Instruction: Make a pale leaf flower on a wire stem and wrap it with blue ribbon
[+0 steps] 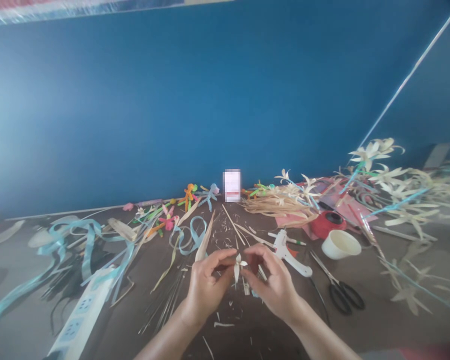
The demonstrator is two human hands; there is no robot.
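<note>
A small cream flower (pixel 238 265) with several narrow pointed petals is held up between my two hands, above the dark tabletop. My left hand (pixel 212 277) pinches it from the left with thumb and forefinger. From the right, the closed fingers of my right hand (pixel 272 277) meet its edge. The fingertips partly cover the flower's middle and stem. Pale scraps (pixel 224 324) of cut leaf lie on the table below the hands. Just beyond the left hand is a pointed dried husk strip (pixel 206 235).
On the right lie a white glue gun (pixel 290 255), black-handled scissors (pixel 345 296), a cream cup (pixel 341 245), a red spool (pixel 326 225) and finished pale flowers (pixel 405 215). On the left are a power strip (pixel 78 320), blue ribbon (pixel 88 237) and thin wires (pixel 165 302). A blue wall (pixel 210 100) stands behind.
</note>
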